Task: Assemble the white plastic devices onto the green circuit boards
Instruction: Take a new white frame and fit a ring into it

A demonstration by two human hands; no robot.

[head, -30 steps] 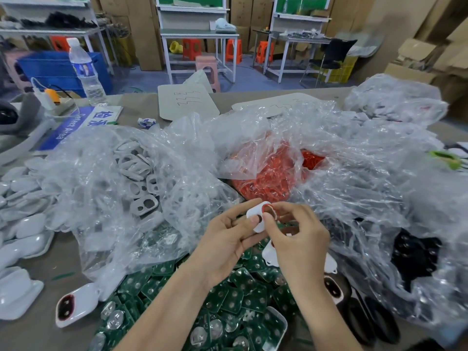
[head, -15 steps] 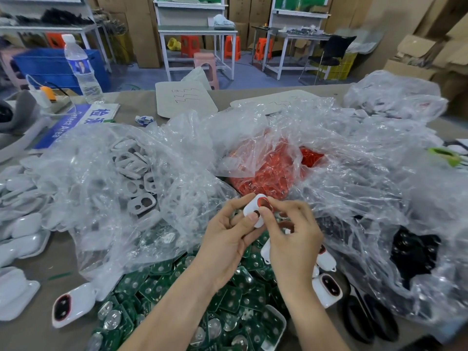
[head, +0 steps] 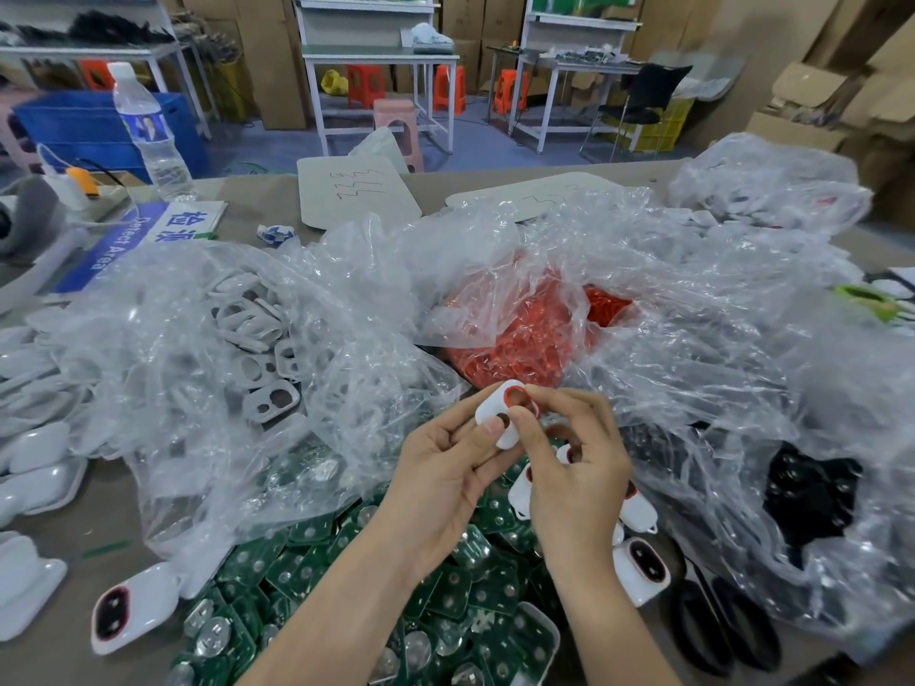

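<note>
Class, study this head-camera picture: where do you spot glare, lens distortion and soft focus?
Head view: white glare streaks the clear plastic bags, veiling the parts inside; wide-angle distortion tilts the far workbench and stretches the corners; the left hand, right hand and white plastic device look sharpest, the edges softer; lighting even, shadows faint.

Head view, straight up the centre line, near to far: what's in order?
green circuit boards → white plastic device, pinched by left hand and right hand → bag of red parts → scribbled white card → pink stool → white workbench
</note>
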